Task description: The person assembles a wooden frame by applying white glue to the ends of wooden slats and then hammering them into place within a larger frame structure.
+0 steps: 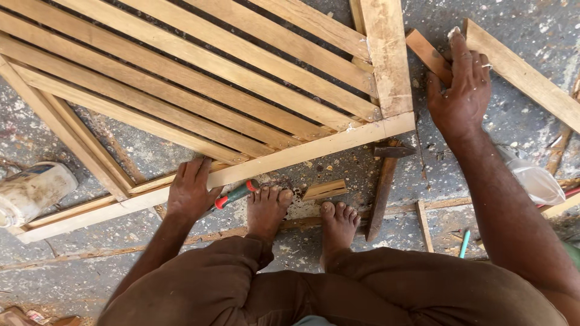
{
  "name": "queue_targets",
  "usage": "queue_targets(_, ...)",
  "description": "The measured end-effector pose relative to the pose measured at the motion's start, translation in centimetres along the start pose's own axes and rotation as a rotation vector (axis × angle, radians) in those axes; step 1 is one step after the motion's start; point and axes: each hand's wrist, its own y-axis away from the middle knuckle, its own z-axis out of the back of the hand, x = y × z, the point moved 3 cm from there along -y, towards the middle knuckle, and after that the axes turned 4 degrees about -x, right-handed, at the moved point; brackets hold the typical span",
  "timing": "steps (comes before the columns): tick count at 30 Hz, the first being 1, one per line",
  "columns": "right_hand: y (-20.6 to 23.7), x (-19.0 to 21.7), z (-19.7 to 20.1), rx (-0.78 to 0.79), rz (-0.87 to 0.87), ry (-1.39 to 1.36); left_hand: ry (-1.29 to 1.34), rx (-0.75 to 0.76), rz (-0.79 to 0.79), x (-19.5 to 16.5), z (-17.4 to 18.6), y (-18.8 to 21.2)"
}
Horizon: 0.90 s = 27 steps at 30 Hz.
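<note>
A slatted wooden frame [241, 90] lies on the concrete floor in front of me. My left hand [191, 190] rests flat on its near rail [314, 151], fingers together, holding nothing. A tool with a red and green handle [237, 194] lies just to the right of that hand, beside my left foot [267, 208]. My right hand [462, 90] reaches to the far right and presses down on a short piece of wood [428, 55], next to a long plank [522, 72].
A hammer with a wooden handle [383, 187] lies right of my feet. A small wood block [325, 189] sits between the feet. A white plastic container [33, 190] lies at the left. Thin wood strips, a clear plastic bag [534, 178] and a green pencil [464, 243] lie at the right.
</note>
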Motion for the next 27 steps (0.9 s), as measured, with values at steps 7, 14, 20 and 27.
queue_targets(7,-0.7,0.2,0.9,0.061,0.035,0.037,0.008,0.012,-0.041,0.7,1.1,0.3)
queue_targets(14,-2.8,0.9,-1.0,0.03,0.114,-0.072,-0.154,0.372,0.104,1.2,0.8,0.8)
queue_targets(20,-5.5,0.9,-1.8,0.064,0.25,-0.148,-0.138,0.372,0.098,1.1,0.7,0.6)
queue_targets(27,-6.2,0.8,-1.5,0.159,0.251,-0.127,-0.099,0.256,0.056,0.9,0.9,0.5)
